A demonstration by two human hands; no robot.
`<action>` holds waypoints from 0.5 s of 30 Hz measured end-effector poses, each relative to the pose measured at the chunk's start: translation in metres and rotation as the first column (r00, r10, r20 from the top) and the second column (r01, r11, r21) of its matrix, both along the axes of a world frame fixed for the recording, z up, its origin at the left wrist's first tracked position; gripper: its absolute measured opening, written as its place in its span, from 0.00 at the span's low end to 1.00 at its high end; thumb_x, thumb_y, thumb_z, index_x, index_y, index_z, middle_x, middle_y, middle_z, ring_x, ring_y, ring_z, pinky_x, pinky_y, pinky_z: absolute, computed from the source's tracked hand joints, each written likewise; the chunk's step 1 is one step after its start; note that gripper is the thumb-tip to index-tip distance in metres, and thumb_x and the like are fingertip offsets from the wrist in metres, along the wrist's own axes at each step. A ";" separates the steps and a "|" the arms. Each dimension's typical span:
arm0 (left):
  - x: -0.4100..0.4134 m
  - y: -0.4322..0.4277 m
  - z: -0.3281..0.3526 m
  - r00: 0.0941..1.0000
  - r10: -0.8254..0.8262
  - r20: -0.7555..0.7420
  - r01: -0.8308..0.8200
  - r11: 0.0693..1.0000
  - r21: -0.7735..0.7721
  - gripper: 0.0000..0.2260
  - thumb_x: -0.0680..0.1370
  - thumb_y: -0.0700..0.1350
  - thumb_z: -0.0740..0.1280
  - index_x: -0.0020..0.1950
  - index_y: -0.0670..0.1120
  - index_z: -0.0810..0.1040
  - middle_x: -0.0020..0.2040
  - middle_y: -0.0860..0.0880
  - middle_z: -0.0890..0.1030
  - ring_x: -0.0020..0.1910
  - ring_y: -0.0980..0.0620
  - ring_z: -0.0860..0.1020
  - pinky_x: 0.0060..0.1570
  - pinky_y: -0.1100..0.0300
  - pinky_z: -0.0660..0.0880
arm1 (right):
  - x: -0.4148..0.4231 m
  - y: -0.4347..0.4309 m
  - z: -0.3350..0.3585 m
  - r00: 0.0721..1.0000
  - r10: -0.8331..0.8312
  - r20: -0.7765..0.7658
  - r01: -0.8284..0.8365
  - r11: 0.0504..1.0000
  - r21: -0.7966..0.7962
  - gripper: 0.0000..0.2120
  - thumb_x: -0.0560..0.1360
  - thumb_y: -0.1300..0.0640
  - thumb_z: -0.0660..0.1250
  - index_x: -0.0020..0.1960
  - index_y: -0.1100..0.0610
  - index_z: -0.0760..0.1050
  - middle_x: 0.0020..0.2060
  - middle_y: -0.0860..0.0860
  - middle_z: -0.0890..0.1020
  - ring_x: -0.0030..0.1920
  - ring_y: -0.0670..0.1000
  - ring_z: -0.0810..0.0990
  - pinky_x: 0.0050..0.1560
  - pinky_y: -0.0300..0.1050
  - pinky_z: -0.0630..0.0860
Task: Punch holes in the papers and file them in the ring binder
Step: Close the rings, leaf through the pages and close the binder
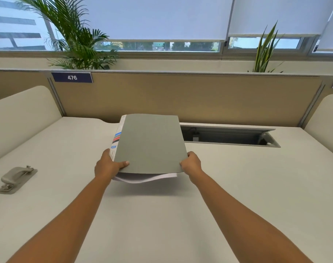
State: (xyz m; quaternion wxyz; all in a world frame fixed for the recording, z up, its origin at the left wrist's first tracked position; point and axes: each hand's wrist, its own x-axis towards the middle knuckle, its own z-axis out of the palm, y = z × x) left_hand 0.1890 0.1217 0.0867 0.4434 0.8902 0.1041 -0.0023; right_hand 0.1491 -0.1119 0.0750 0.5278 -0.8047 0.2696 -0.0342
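The binder (152, 143) was at the middle of the desk (237, 177), shut, its grey cover up and its printed spine on the 9 o'clock side. Its near edge was raised off the desk, going by the shadow under it. White papers (143, 178) sagged out below that edge; whether they sat inside the binder or only beneath it could not be told.

The left hand (106, 166) pinched the 7 o'clock corner, thumb flat on the cover and fingers hidden underneath. The right hand (192, 162) gripped the 5 o'clock corner, fingers curled round the edge. Holding both near corners probably kept binder and loose sheets together and level.

The punch (17, 179) lay untouched, well apart at 9 o'clock. An open cable hatch (228, 136) sat just beside the binder at 2 o'clock.
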 end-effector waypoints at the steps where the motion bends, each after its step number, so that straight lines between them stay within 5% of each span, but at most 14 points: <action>1: 0.012 0.007 -0.003 1.000 0.005 -0.008 -0.005 1.000 0.013 0.32 0.70 0.47 0.74 0.69 0.44 0.63 0.62 0.41 0.74 0.59 0.39 0.73 0.56 0.46 0.74 | 0.012 0.007 -0.003 1.000 0.009 -0.013 -0.009 1.000 -0.007 0.15 0.75 0.68 0.57 0.61 0.65 0.68 0.59 0.60 0.74 0.48 0.54 0.71 0.47 0.45 0.70; 10: 0.094 0.043 -0.043 0.997 0.000 -0.083 0.011 0.992 0.124 0.36 0.70 0.52 0.73 0.72 0.48 0.60 0.65 0.43 0.73 0.62 0.38 0.72 0.60 0.43 0.71 | 0.084 0.040 -0.038 0.991 0.047 -0.124 -0.060 0.992 -0.108 0.13 0.75 0.66 0.60 0.59 0.66 0.73 0.59 0.60 0.77 0.56 0.58 0.76 0.50 0.42 0.72; 15: 0.113 0.040 -0.055 0.995 -0.099 0.013 0.084 0.901 0.425 0.27 0.76 0.52 0.66 0.73 0.51 0.62 0.71 0.44 0.66 0.70 0.42 0.64 0.64 0.41 0.64 | 0.101 0.052 -0.047 0.990 0.104 -0.091 -0.124 0.959 -0.255 0.18 0.77 0.61 0.60 0.67 0.63 0.66 0.62 0.60 0.70 0.61 0.59 0.72 0.60 0.46 0.70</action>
